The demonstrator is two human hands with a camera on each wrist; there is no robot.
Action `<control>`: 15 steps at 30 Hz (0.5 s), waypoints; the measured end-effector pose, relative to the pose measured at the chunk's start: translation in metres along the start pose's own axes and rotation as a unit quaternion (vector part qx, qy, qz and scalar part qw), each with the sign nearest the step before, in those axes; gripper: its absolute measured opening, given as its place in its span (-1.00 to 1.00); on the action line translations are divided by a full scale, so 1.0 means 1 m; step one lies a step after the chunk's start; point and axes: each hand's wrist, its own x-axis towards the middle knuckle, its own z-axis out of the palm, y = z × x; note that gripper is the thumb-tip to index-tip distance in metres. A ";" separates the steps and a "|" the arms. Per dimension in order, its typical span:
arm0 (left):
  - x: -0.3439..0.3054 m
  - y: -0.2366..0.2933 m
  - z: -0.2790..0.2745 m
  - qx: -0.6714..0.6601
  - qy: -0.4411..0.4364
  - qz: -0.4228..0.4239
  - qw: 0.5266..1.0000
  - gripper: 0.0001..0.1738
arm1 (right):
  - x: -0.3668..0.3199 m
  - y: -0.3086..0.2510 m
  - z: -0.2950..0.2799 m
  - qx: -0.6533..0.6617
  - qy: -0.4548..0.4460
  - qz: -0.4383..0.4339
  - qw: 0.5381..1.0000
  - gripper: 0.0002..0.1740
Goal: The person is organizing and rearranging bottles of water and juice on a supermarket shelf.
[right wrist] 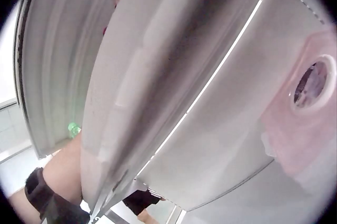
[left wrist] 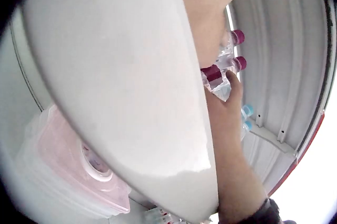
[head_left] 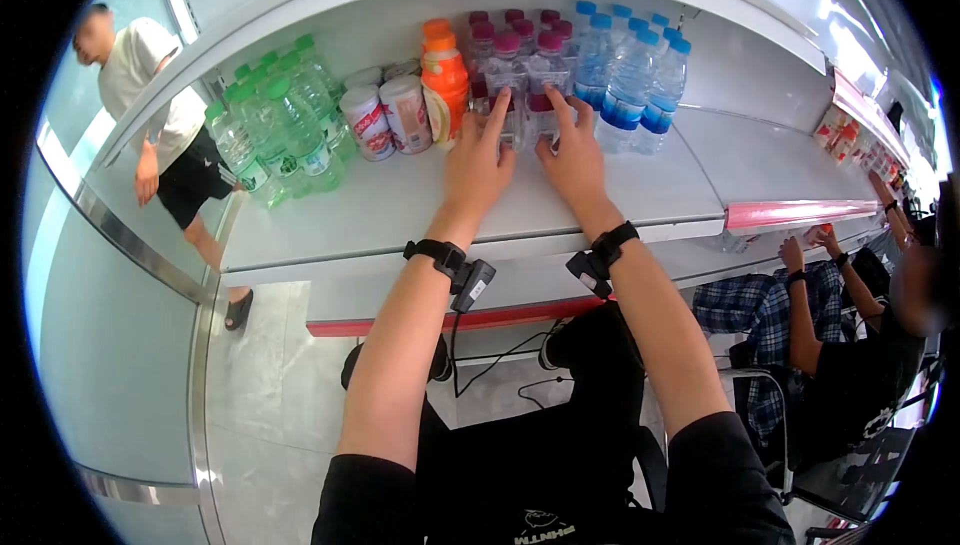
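Observation:
In the head view, my left hand (head_left: pixel 480 165) and my right hand (head_left: pixel 575 160) are side by side at clear bottles (head_left: pixel 507 70) with magenta caps. Extended fingers of both hands touch the lower parts of the two front bottles, one hand per bottle. The bottles stand upright in rows on the white shelf (head_left: pixel 640 190). In the left wrist view, my right hand (left wrist: pixel 229 97) is beside magenta-capped bottles (left wrist: pixel 225 65), and the shelf edge hides much. The right wrist view mostly shows the shelf, with the bottles hidden.
Left of the bottles stand an orange bottle (head_left: pixel 444 85), cans (head_left: pixel 405 113) and green bottles (head_left: pixel 300 140). Blue-capped bottles (head_left: pixel 628 85) stand to the right. A person (head_left: pixel 150 75) is at the far left; another (head_left: pixel 860 330) sits at the right. A pink container (right wrist: pixel 305 124) is below the shelf.

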 end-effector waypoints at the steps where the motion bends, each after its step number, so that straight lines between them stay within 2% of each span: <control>1: 0.000 -0.002 0.001 0.013 0.004 0.010 1.000 -0.07 | 0.000 0.000 0.000 -0.012 -0.006 0.012 1.000 -0.11; 8: -0.001 -0.003 0.000 -0.005 -0.018 0.005 1.000 -0.15 | -0.002 0.002 0.001 0.020 0.005 0.004 1.000 -0.14; 11: -0.001 -0.006 0.002 0.006 -0.016 0.014 1.000 -0.19 | 0.000 0.005 0.007 0.056 0.016 -0.025 0.998 -0.12; 13: -0.001 -0.010 0.006 -0.011 0.018 0.004 1.000 -0.21 | 0.000 0.007 0.010 0.117 0.033 0.029 0.992 -0.07; 14: -0.002 -0.012 0.009 -0.036 0.048 0.000 0.998 -0.22 | 0.000 0.009 0.011 0.124 0.027 0.025 0.992 -0.07; 15: -0.002 -0.013 0.010 -0.058 0.041 -0.026 0.997 -0.23 | 0.002 0.011 0.013 0.127 0.015 0.052 0.990 -0.04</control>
